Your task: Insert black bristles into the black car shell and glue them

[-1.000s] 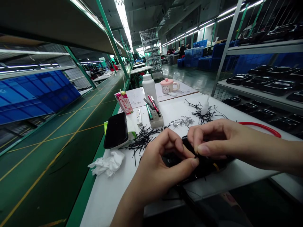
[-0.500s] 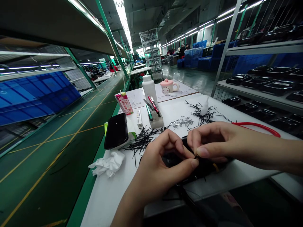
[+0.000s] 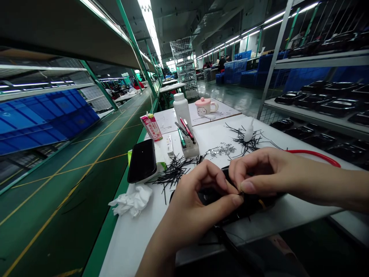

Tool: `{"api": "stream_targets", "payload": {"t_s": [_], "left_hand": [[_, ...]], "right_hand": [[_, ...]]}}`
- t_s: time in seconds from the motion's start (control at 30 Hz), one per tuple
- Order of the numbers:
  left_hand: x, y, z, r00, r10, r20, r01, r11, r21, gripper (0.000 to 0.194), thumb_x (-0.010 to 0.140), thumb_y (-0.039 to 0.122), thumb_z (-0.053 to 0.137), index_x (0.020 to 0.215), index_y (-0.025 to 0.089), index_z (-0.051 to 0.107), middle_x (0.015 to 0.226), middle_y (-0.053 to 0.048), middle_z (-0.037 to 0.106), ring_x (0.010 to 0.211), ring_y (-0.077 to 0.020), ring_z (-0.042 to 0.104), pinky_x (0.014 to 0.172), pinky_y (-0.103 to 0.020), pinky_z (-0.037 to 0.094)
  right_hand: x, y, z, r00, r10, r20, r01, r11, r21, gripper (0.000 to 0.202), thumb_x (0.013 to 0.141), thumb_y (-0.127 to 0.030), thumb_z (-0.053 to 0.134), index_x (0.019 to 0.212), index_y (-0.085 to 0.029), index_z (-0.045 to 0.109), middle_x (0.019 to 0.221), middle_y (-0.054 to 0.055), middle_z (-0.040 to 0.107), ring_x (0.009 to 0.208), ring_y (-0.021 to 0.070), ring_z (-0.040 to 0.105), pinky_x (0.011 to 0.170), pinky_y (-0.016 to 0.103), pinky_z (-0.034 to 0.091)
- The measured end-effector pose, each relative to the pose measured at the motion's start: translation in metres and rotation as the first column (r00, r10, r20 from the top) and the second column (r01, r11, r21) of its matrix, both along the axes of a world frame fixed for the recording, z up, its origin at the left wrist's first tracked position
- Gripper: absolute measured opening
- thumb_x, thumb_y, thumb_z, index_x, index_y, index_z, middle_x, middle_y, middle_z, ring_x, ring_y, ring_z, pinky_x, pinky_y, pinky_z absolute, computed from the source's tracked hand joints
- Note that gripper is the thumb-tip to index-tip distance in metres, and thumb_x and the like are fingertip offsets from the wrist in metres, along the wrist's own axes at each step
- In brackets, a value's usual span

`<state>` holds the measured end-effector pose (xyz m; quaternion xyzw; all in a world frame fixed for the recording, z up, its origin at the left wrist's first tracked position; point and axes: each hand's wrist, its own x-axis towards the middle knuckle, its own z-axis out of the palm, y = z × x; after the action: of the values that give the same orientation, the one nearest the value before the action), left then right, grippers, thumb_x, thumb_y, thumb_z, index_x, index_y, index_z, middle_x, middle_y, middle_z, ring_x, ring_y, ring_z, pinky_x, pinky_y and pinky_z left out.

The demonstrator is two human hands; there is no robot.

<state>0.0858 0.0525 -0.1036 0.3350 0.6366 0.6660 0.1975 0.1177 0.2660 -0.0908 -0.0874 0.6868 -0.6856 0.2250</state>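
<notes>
My left hand (image 3: 194, 200) is closed in a pinch, thumb against the fingertips. My right hand (image 3: 263, 175) pinches as well, its thumb and index fingertips meeting those of the left. Whatever is between them is small and dark, mostly hidden by the fingers; I cannot make it out. Just beneath both hands lies a glossy black part (image 3: 253, 207) with a small yellow mark, largely covered. Left of my left hand, a pile of thin black strips (image 3: 174, 169) is spread over the white table (image 3: 138, 234). Beyond the fingertips are scattered small silvery pieces (image 3: 223, 149).
A phone (image 3: 142, 161) and crumpled tissue (image 3: 132, 201) lie at the table's left edge. Behind stand a pen holder (image 3: 190, 148), white bottle (image 3: 181, 105), lidded mug (image 3: 203, 107) and small dropper bottle (image 3: 249, 130). A red handle (image 3: 317, 153) lies right, near the shelves (image 3: 317, 109).
My joined fingertips have shifted very slightly to the right and closer together. Both hands keep their pinch over the black part.
</notes>
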Motion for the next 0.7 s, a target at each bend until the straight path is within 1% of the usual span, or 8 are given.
{"api": "stream_targets", "payload": {"t_s": [0.13, 0.33, 0.43, 0.57, 0.63, 0.7], "left_hand": [[0.0, 0.0, 0.0, 0.999, -0.015, 0.034, 0.015, 1.0, 0.018, 0.03, 0.081, 0.004, 0.079, 0.083, 0.02, 0.054, 0.08, 0.006, 0.069, 0.075, -0.0051, 0.061, 0.072, -0.014, 0.046], [0.0, 0.001, 0.001, 0.998, -0.003, 0.056, 0.002, 1.0, 0.006, 0.036, 0.072, -0.005, 0.081, 0.081, 0.019, 0.055, 0.077, 0.007, 0.068, 0.073, -0.0056, 0.06, 0.069, -0.014, 0.044], [0.0, 0.001, 0.002, 0.999, 0.002, 0.043, -0.002, 1.0, -0.001, 0.035, 0.072, -0.005, 0.081, 0.081, 0.019, 0.056, 0.076, 0.007, 0.066, 0.072, -0.0051, 0.059, 0.067, -0.013, 0.043], [0.001, 0.001, 0.002, 1.0, 0.005, 0.008, -0.005, 1.0, -0.012, 0.033, 0.073, -0.002, 0.081, 0.08, 0.019, 0.055, 0.077, 0.006, 0.065, 0.071, -0.0056, 0.057, 0.067, -0.015, 0.043], [0.001, 0.001, 0.001, 1.0, 0.005, 0.026, -0.005, 1.0, -0.017, 0.034, 0.073, 0.0, 0.082, 0.08, 0.019, 0.054, 0.078, 0.005, 0.067, 0.071, -0.0069, 0.058, 0.067, -0.016, 0.044], [0.001, 0.0, 0.001, 0.999, 0.008, 0.044, -0.007, 1.0, -0.019, 0.034, 0.074, 0.002, 0.083, 0.08, 0.019, 0.054, 0.078, 0.004, 0.068, 0.072, -0.0082, 0.06, 0.069, -0.018, 0.045]], "right_hand": [[0.001, -0.001, 0.001, 1.0, -0.015, -0.001, 0.015, 1.0, -0.018, 0.037, 0.074, -0.047, 0.089, 0.077, -0.016, 0.07, 0.078, 0.001, 0.06, 0.068, 0.0097, 0.048, 0.057, 0.022, 0.029], [0.001, -0.001, 0.002, 1.0, 0.012, 0.018, -0.012, 1.0, 0.0, 0.039, 0.074, -0.05, 0.088, 0.078, -0.016, 0.069, 0.07, -0.002, 0.053, 0.06, 0.007, 0.04, 0.053, 0.022, 0.024], [0.001, -0.001, 0.004, 0.999, 0.031, 0.017, -0.031, 1.0, 0.0, 0.04, 0.075, -0.051, 0.087, 0.078, -0.015, 0.069, 0.069, -0.002, 0.054, 0.059, 0.007, 0.04, 0.054, 0.023, 0.024], [0.001, -0.001, -0.001, 0.999, 0.032, -0.024, -0.032, 0.999, -0.003, 0.041, 0.078, -0.052, 0.085, 0.075, -0.015, 0.067, 0.076, 0.001, 0.059, 0.069, 0.0105, 0.049, 0.062, 0.024, 0.034], [0.001, 0.0, -0.005, 0.998, 0.022, -0.061, -0.02, 0.999, 0.039, 0.042, 0.078, -0.054, 0.085, 0.075, -0.016, 0.065, 0.078, 0.001, 0.058, 0.071, 0.012, 0.05, 0.062, 0.025, 0.035], [0.002, 0.002, -0.008, 0.993, 0.011, -0.119, 0.0, 0.996, 0.086, 0.042, 0.078, -0.055, 0.084, 0.079, -0.018, 0.063, 0.081, 0.001, 0.057, 0.073, 0.0134, 0.051, 0.06, 0.025, 0.035]]}}
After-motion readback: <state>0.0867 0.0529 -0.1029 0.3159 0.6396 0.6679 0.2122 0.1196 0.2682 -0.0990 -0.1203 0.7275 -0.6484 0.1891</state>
